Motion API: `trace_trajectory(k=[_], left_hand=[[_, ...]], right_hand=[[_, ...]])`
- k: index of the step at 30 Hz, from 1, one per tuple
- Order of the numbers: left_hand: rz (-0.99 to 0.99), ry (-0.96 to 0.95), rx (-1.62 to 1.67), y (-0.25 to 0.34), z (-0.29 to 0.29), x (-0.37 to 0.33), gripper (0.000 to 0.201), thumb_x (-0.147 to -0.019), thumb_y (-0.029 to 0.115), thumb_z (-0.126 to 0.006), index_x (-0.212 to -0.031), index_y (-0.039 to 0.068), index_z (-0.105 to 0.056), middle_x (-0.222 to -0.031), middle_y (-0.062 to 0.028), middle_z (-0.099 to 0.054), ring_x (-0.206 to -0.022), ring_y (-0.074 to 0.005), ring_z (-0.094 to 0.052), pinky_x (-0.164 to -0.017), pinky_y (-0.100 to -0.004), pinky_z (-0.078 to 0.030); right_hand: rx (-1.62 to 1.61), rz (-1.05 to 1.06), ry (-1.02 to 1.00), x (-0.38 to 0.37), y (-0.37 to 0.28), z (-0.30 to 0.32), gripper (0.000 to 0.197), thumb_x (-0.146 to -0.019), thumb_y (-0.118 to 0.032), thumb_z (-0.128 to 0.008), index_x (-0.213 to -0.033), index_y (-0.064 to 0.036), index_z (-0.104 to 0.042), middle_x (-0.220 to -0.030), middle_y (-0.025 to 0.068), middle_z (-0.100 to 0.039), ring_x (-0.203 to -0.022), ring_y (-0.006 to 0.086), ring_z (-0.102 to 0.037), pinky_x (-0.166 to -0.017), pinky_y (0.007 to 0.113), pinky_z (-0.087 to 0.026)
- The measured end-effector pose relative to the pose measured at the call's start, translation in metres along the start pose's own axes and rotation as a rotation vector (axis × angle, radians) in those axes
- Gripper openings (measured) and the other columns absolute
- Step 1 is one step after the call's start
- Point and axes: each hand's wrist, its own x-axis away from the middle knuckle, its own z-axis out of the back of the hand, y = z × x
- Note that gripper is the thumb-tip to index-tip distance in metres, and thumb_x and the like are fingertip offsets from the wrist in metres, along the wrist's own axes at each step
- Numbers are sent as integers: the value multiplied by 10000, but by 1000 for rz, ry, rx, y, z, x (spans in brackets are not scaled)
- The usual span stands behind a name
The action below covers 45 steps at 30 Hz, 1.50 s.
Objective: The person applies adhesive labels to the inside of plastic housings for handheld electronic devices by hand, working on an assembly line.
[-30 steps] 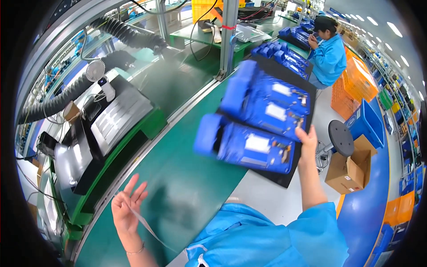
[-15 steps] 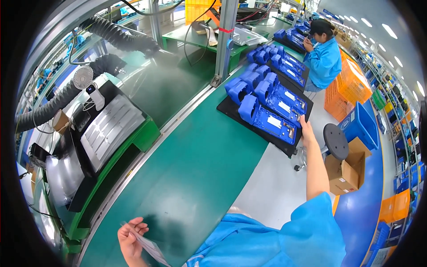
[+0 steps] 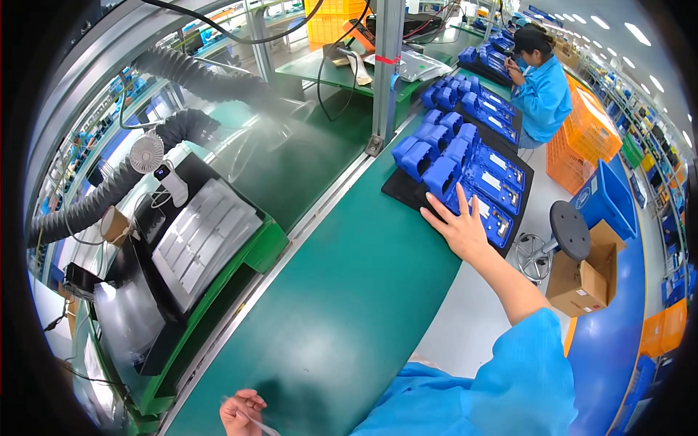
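Several blue plastic housings [image 3: 503,168], each a flat panel with a hollow, boxy end, lie in rows on a black tray [image 3: 402,189] at the right of the green bench. My right hand [image 3: 467,231] is open with fingers spread, over the near edge of the closest housing and hiding part of it; I cannot tell whether it touches. Low in the view, my left hand [image 3: 242,413] pinches a thin translucent strip [image 3: 265,428], cut off by the lower edge.
A green conveyor-like bench [image 3: 320,312] runs diagonally. On the left, clear sheets [image 3: 206,236] lie near a small white fan [image 3: 147,152] and black hose [image 3: 80,207]. A metal post [image 3: 385,80], stool [image 3: 569,229], cardboard box [image 3: 582,283] and co-worker [image 3: 544,94] are around.
My right hand has moved left from the tray's right edge to the nearest housing's near side, fingers now spread. The view has shifted, and my left hand sits lower, still holding the strip.
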Motion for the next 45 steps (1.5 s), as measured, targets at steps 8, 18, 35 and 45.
trace_trajectory(k=[8, 18, 35, 45], left_hand=[[-68, 53, -63, 15, -17, 4, 336, -779, 274, -742, -864, -4, -574, -1129, -183, -584, -987, -275, -570, -891, -420, -436], [-192, 283, -226, 16, -7, 5, 435, -671, 367, -810, -757, 17, -568, -925, -141, -636, -759, -217, -613, -656, -337, -509], [-325, 938, 19, -15, 31, 146, 103, -807, 98, -683, -812, 21, -614, -740, -17, -616, -651, -68, -558, -583, -218, -436], [-64, 42, -598, 5, 22, -19, 219, -689, 142, -724, -780, -37, -636, -704, -48, -602, -685, -124, -539, -589, -285, -422]], right_hand=[[101, -9, -9, -42, 82, -46, 562, -842, -142, -486, -1356, -358, -412, -1510, -51, -208, -1354, 459, -161, -967, 663, -322], [63, -11, -185, -112, 152, -90, 680, -803, -40, -489, -1395, -344, -348, -1526, -44, -169, -1372, 428, -149, -1037, 584, -303], [-869, 726, 125, -30, -171, 83, 322, -880, -94, -559, -1192, -17, -548, -1210, 208, -531, -1094, 379, -509, -954, 444, -402], [-2083, 604, -822, -48, -383, 135, 232, -981, -186, -438, -1105, -2, -509, -781, 57, -532, -605, 98, -489, -543, 232, -399]])
